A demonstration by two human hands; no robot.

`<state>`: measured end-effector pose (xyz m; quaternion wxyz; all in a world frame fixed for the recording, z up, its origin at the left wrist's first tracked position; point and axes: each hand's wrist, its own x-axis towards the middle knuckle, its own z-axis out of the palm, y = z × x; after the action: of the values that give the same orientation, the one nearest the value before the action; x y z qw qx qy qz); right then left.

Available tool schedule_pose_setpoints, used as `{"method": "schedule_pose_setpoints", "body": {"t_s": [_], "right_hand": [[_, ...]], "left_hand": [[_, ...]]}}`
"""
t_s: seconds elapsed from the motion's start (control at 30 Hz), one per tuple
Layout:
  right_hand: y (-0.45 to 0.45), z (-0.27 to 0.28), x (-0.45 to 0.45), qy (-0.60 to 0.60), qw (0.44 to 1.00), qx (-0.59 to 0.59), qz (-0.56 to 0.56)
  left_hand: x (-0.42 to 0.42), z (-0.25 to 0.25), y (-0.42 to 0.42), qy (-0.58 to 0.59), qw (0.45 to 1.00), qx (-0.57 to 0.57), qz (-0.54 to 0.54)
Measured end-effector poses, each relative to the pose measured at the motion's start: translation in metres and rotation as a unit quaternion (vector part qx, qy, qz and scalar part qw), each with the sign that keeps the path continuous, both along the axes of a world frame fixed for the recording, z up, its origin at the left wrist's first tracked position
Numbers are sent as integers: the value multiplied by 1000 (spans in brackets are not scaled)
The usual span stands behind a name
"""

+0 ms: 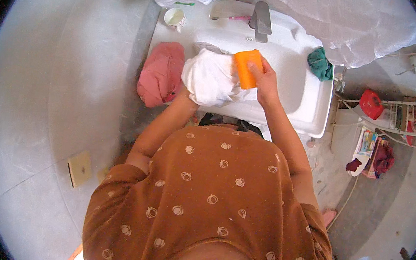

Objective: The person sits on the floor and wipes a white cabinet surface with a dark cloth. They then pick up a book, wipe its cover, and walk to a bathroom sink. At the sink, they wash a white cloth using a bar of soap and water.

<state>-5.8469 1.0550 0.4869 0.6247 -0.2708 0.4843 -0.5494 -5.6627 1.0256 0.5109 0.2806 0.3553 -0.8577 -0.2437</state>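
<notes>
A white cloth point(209, 78) is bunched over the near left part of the white washbasin point(288, 117). My left hand is hidden under this cloth, with only the wrist and forearm showing, so its grip cannot be seen. In my right hand point(267, 79) is an orange block point(247, 69) with rounded corners, possibly a bar of soap. My thumb lies across its upper face. The block's left edge overlaps the right side of the cloth; whether they touch is unclear. A pink cloth point(163, 71) hangs over the basin's left rim, beside the white one.
At the back stands the grey faucet point(263, 20), with a patterned cup point(175, 17) on the left corner. A dark green cloth point(319, 63) lies on the right rim. White curtain fabric point(298, 11) hangs behind. On the right are a wire rack point(385, 126) and a red object point(371, 104).
</notes>
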Motion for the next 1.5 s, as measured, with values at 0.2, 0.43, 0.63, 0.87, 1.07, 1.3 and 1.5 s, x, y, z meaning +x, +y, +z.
{"method": "schedule_pose_setpoints", "body": {"t_s": [0.2,0.43,0.63,0.87,1.07,1.3,1.5], "right_hand": [[20,5,31,-57,997,7,56],[2,19,28,-56,998,-29,-8],[-3,28,86,8,995,-103,20],[-26,28,84,14,998,-46,-48],[-25,14,121,9,998,-17,-63],[-17,4,147,18,995,-6,-98],[-20,16,160,-13,995,-48,-83]], "left_hand": [[6,113,23,-63,995,-21,70],[30,88,19,-104,985,-116,69],[60,26,-1,122,992,11,24],[76,-22,-36,64,991,-117,2],[106,-3,-14,92,994,-21,45],[138,31,-32,-12,981,-194,26],[149,-36,-42,85,988,-111,68]]}}
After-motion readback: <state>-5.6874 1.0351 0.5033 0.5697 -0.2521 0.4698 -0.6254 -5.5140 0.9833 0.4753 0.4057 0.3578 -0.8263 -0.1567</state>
